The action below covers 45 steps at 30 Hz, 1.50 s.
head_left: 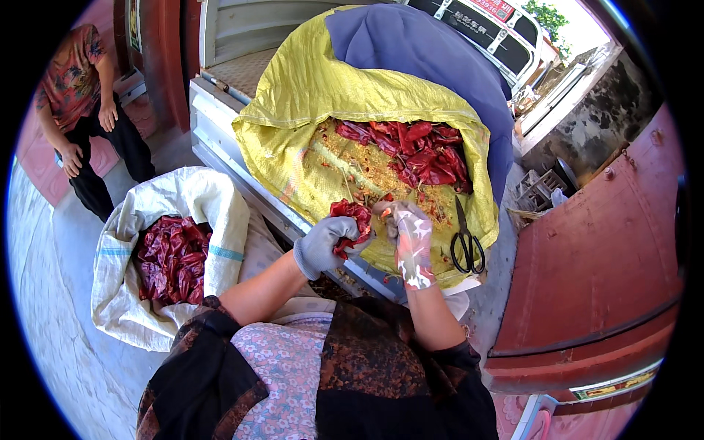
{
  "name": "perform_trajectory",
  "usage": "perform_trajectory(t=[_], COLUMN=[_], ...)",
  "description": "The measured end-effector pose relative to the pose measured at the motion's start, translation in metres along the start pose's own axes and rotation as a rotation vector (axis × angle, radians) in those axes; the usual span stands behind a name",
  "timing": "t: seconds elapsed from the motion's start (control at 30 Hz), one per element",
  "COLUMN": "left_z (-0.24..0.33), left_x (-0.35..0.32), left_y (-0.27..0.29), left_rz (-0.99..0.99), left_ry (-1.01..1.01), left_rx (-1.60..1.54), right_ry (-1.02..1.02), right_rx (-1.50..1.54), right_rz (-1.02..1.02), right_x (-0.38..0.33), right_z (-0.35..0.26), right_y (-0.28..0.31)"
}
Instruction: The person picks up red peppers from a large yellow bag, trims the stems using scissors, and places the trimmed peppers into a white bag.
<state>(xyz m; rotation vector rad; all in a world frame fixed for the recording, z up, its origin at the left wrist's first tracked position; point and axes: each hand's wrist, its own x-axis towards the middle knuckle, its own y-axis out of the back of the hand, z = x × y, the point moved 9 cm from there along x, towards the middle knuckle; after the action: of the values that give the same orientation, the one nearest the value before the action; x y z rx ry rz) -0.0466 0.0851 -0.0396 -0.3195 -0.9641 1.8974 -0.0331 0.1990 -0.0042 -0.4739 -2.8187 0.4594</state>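
By the curled fingers of the grey-gloved left hand, a clump of wrinkled, glossy red dried peppers is gripped over the near part of the open yellow woven-plastic sack. The fingers of the right hand, covered by a pink-and-white camouflage-patterned glove, are bent and drawn together just beside the clump; whether anything is pinched by them cannot be told. Inside the yellow sack, loose yellow seeds are scattered, more red peppers are heaped toward its far right, and black-handled scissors are laid at its right. Left of the yellow sack, dark red peppers are held in an open white woven sack.
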Motion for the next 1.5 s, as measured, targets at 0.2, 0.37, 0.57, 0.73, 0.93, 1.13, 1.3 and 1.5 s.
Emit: perform_trajectory(t=[0.2,0.37,0.57,0.73,0.93,1.13,1.3,1.5], left_z=[0.028,0.056,0.128,0.186,0.147,0.114,0.121,0.127], left_x=[-0.004,-0.034,-0.174,-0.309,-0.356,-0.332,-0.308,-0.295], left_y=[-0.002,0.038,0.198,0.278,0.276,0.254,0.242,0.232], left_rz=[-0.110,-0.005,0.658,1.183,1.510,1.287,1.265,1.203], left_ry=[-0.260,-0.123,-0.320,-0.498,0.551,0.590,0.540,0.289], left_rx=[0.317,-0.152,-0.056,0.767,1.874,1.809,1.938,1.769], right_ry=[-0.091,-0.045,0.369,0.415,0.458,0.205,0.180,0.108], right_rx=[-0.653,-0.850,-1.368,-1.696,-1.770,-1.359,-1.575,-1.678], right_rz=[-0.031,-0.394,-0.251,0.025,0.093,0.046,0.007,-0.070], right_x=[-0.010,-0.012,0.030,0.065,0.098,0.106,0.089,0.077], right_z=[-0.007,-0.009,-0.050,-0.057,-0.016,-0.022,-0.033,-0.042], right_y=[0.000,-0.021,-0.014,0.011,0.041,0.044,0.043,0.022])
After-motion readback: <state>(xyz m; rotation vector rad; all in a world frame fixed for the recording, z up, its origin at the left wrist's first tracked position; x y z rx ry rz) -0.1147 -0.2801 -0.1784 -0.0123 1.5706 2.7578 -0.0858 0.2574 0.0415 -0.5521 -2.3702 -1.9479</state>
